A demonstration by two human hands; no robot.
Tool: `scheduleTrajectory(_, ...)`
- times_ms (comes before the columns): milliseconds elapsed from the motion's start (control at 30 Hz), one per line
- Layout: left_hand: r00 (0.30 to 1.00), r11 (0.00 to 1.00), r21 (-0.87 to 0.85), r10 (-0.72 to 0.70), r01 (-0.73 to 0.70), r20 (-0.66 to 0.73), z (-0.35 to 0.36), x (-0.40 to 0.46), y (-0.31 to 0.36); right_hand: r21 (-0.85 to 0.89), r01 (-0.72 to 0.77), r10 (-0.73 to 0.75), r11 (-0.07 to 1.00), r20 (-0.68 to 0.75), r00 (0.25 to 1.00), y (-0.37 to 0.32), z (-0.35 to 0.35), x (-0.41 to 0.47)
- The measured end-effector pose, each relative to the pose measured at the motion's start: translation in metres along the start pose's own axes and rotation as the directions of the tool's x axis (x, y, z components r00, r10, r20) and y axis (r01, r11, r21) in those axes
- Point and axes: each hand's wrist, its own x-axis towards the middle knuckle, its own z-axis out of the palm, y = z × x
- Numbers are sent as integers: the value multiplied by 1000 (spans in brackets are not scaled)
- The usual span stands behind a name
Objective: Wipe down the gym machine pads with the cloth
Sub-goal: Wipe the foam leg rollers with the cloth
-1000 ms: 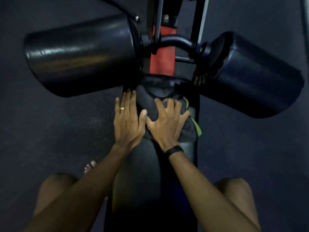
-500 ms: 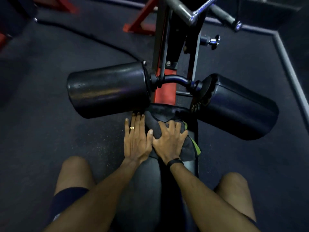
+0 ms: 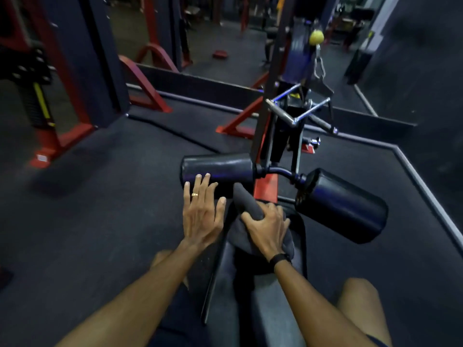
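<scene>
A dark grey cloth [image 3: 246, 205] is bunched at the far end of the black seat pad [image 3: 299, 234], and my right hand [image 3: 266, 227] grips it. My left hand [image 3: 200, 211] is lifted with fingers spread, its fingertips near the left black roller pad [image 3: 225, 169], holding nothing. The right roller pad [image 3: 343, 206] angles off to the right. I sit astride the seat pad, my knees on either side.
A red and black machine upright [image 3: 265, 136] rises behind the rollers, with a chrome handle [image 3: 293, 118] hanging from a cable. Red machine frames [image 3: 50, 136] stand to the left on dark rubber flooring. A raised floor edge [image 3: 426, 186] runs along the right.
My head has lifted, so the view now takes in the room. My left hand rose off the seat pad toward the left roller. My right hand closed around the cloth and gathered it up.
</scene>
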Motion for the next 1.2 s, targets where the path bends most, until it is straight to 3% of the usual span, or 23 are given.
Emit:
scheduleTrajectory(100, 993, 996, 23, -78, 81, -91, -19, 19, -15, 70, 188, -177, 980, -137, 975, -43, -20, 24)
scheduleTrajectory(167, 965, 977, -20, -214, 213, -154, -27, 32, -21, 30, 310, -298, 950, -205, 932, -65, -32, 43)
scheduleTrajectory(300, 839, 851, -242, -512, 467, -182, -27, 52, -34, -66, 442, -440, 895, -306, 845, -104, -41, 87)
scheduleTrajectory(367, 765, 749, -359, -630, 556, -130, -21, 61, -43, -129, 446, -463, 886, -303, 833, -117, -32, 107)
scheduleTrajectory(467, 676, 588, -556, -734, 588, -62, -15, 72, -54, -274, 402, -447, 874, -126, 886, -116, 8, 132)
scheduleTrajectory(567, 626, 490, -646, -779, 585, -24, -16, 84, -66, -474, 380, -371, 794, 115, 921, -101, 64, 139)
scheduleTrajectory(633, 582, 446, -670, -813, 594, -25, -15, 91, -84, -545, 342, -331, 765, 122, 936, -113, 94, 140)
scheduleTrajectory(867, 495, 386, -701, -867, 599, -53, 3, 92, -108, -425, 586, -498, 690, 309, 810, -176, 148, 116)
scheduleTrajectory(967, 460, 362, -706, -886, 609, -57, 17, 105, -104, -396, 613, -549, 683, 273, 790, -145, 122, 134)
scheduleTrajectory(1100, 466, 319, -677, -884, 664, 40, 29, 126, -104, -485, 452, -449, 749, 131, 884, -95, 78, 160)
scheduleTrajectory(1200, 483, 308, -582, -858, 753, 172, 43, 131, -104, -524, 354, -362, 775, 91, 928, -98, 78, 167)
